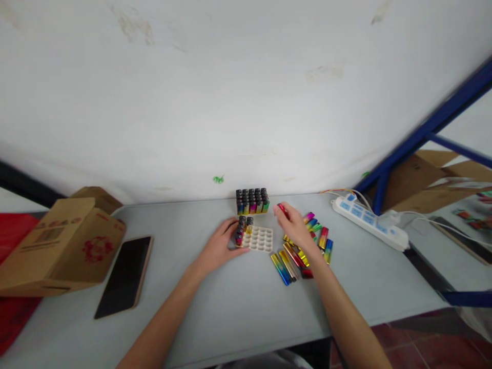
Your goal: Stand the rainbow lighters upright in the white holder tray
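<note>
A pale tray (263,242) with rows of round holes lies on the table in front of me. Several black-topped lighters (240,230) stand upright in its left end; the holes to the right are bare. My left hand (220,247) is curled around the tray's left end, thumb along the front edge and fingers beside the lighters. To the right of the tray, my right hand (295,225) pinches a red lighter (282,208) above the table. Under and around that wrist lies a loose pile of shiny coloured lighters (280,269), partly hidden by my forearm.
Behind the tray, a block of upright lighters (252,201) stands near the wall. A cardboard box (57,246) and a dark phone-like device (125,277) lie to the left. At the right are a white power strip (369,222) with cables and a blue metal frame (407,143).
</note>
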Demonstrator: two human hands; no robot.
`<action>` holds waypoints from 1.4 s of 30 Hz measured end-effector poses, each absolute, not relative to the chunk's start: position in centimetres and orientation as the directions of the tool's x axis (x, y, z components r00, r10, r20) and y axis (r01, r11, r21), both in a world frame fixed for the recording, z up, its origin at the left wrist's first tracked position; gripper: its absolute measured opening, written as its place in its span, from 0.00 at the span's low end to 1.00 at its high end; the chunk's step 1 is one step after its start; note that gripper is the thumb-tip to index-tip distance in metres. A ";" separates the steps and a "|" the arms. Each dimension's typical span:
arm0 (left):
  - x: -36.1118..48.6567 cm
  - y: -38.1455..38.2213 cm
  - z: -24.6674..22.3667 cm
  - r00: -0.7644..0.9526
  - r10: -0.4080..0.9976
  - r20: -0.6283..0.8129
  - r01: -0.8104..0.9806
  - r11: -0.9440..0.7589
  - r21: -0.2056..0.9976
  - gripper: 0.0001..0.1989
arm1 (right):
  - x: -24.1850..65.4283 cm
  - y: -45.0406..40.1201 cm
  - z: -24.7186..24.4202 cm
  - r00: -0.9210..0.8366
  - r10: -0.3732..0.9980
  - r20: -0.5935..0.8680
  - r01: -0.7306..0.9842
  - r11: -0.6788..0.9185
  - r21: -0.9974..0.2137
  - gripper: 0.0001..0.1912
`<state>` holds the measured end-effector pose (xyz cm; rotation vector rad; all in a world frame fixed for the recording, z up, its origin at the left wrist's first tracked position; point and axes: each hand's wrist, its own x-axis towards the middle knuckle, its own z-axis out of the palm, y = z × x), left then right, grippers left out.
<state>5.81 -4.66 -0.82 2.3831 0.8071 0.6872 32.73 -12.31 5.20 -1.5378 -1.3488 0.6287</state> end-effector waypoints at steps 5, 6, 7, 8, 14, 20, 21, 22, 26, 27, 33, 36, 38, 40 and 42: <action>5.7 -4.7 -0.9 0.693 0.658 0.295 0.384 -0.683 0.621 0.39 | 28.7 -13.2 3.9 0.261 0.947 0.188 0.510 0.030 -0.860 0.31; 5.7 -4.7 -0.9 0.693 0.658 0.294 0.384 -0.683 0.621 0.39 | 28.4 -13.4 3.5 0.251 0.949 0.189 0.519 0.033 -0.854 0.30; 5.7 -4.7 -0.9 0.695 0.657 0.293 0.384 -0.683 0.621 0.39 | 28.3 -13.6 3.3 0.240 0.951 0.193 0.529 0.038 -0.848 0.28; 5.7 -4.7 -0.8 0.697 0.655 0.292 0.383 -0.684 0.621 0.39 | 28.2 -13.7 3.1 0.234 0.952 0.197 0.537 0.042 -0.843 0.26; 5.7 -4.6 -0.9 0.701 0.648 0.298 0.377 -0.691 0.616 0.39 | 28.1 -13.7 2.8 0.235 0.954 0.184 0.561 0.022 -0.828 0.20; 5.8 -4.6 -0.9 0.697 0.651 0.300 0.371 -0.686 0.626 0.39 | 27.9 -13.8 2.7 0.266 0.946 0.187 0.566 0.004 -0.824 0.26; 5.8 -4.6 -0.8 0.699 0.650 0.297 0.371 -0.685 0.627 0.39 | 28.0 -13.9 2.6 0.268 0.945 0.188 0.565 0.004 -0.825 0.26; 5.8 -4.6 -0.8 0.702 0.650 0.292 0.372 -0.684 0.627 0.39 | 28.0 -13.9 2.6 0.268 0.945 0.189 0.565 0.004 -0.825 0.25; 5.8 -4.7 -0.5 0.703 0.656 0.276 0.380 -0.674 0.634 0.39 | 28.1 -14.0 2.3 0.257 0.945 0.204 0.587 0.015 -0.810 0.21; 5.8 -4.7 -0.5 0.701 0.658 0.274 0.382 -0.672 0.635 0.39 | 28.1 -14.0 2.2 0.248 0.946 0.209 0.596 0.021 -0.803 0.21; 5.9 -4.7 -0.7 0.692 0.662 0.288 0.374 -0.669 0.642 0.38 | 27.9 -14.3 2.3 0.076 0.979 0.187 0.638 0.096 -0.764 0.20; 5.9 -4.6 -0.9 0.690 0.663 0.289 0.372 -0.668 0.644 0.38 | 27.9 -14.5 2.9 -0.008 0.968 0.252 0.644 0.198 -0.739 0.18; 5.9 -4.6 -0.9 0.693 0.659 0.291 0.369 -0.672 0.642 0.38 | 28.0 -14.5 3.2 -0.038 0.949 0.313 0.651 0.261 -0.713 0.18; 5.9 -4.7 -0.9 0.692 0.660 0.292 0.368 -0.671 0.643 0.37 | 28.2 -14.5 3.4 -0.054 0.936 0.347 0.672 0.291 -0.680 0.19; 5.9 -4.7 -0.8 0.690 0.663 0.290 0.371 -0.668 0.645 0.38 | 28.3 -14.4 3.4 -0.058 0.938 0.343 0.705 0.281 -0.651 0.23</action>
